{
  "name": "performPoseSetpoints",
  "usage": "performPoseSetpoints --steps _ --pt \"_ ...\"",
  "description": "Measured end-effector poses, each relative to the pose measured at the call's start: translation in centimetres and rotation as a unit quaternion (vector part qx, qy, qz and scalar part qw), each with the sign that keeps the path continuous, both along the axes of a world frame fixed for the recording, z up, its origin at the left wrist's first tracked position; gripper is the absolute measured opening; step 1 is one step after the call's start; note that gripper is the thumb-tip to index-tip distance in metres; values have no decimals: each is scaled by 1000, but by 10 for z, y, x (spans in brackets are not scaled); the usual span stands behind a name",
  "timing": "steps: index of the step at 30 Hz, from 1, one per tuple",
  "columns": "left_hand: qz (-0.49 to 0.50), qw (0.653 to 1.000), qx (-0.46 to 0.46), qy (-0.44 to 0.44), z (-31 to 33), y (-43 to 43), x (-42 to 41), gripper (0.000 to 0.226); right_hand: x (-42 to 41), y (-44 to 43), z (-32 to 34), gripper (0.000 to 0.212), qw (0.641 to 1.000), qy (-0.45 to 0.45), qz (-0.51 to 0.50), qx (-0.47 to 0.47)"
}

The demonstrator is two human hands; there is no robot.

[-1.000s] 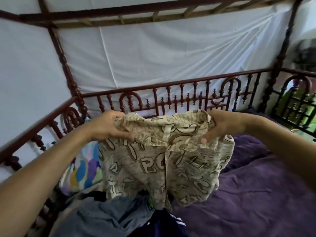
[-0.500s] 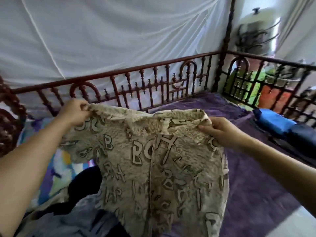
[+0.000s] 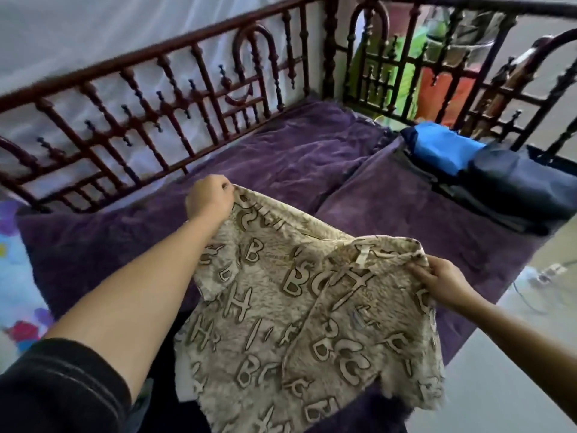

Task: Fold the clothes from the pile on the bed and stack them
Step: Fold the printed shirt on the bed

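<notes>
While the shorts hang in the air: the beige letter-print shorts (image 3: 299,323) are stretched between both hands above the bed (image 3: 296,157), waistband up, legs drooping toward the near edge.
Left hand: the left hand (image 3: 209,201) is a closed fist round the far end of the waistband, reached out toward the wooden railing (image 3: 156,98).
Right hand: the right hand (image 3: 443,282) pinches the near end of the waistband, lower and closer to the body.
Stack: blue and dark folded pieces (image 3: 487,179) lie at the right side of the bed by the rail, well apart from the shorts.
Pile: something dark shows under the shorts at the lower left, too hidden to tell what it is.
Risk, crooked fold: the waistband is tilted between the hands; lowered like this, one leg would likely land bunched and the fold come out skewed.
Risk, floor: the right leg's hem hangs past the bed's near edge, over the pale floor (image 3: 499,370); a slack pinch, or a lay-down too near that edge, could let the shorts slide off.
Risk, cord: a pale cord or tape (image 3: 359,260) sits at the waistband; trapped inside a fold, it would probably leave a lump.
Risk, surface: the purple blanket is rumpled and creased down its middle, so the plush fabric may drag and wrinkle when smoothed.
Risk, stack: a lumpy fold set on those pieces could lean toward the bed's edge.
</notes>
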State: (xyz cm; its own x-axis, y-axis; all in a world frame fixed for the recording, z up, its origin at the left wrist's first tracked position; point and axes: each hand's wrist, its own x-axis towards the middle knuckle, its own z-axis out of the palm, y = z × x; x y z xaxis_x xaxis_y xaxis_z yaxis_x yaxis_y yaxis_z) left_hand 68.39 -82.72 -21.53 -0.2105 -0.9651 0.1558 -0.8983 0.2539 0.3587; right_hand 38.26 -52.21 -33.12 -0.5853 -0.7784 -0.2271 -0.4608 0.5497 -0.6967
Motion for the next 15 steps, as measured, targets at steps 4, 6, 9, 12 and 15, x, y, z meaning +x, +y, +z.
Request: performPoseSetpoints --steps 4,6,9,12,15 --pt "-13 999 27 -24 -67 -23 -117 22 -99 -25 -61 17 996 -29 -67 54" --pt "-19 998 52 -30 -100 -33 -169 21 -142 -37 -89 22 991 -41 -90 87" --pt "-20 996 79 -27 -145 -46 -235 20 -195 -59 -126 25 984 -49 -108 133" --pt "-29 995 97 1 -179 -59 -273 18 -230 -79 -161 31 976 -40 -104 189" --pt "-20 993 110 24 -200 -65 -267 17 -244 -96 -181 28 960 -6 -84 266"
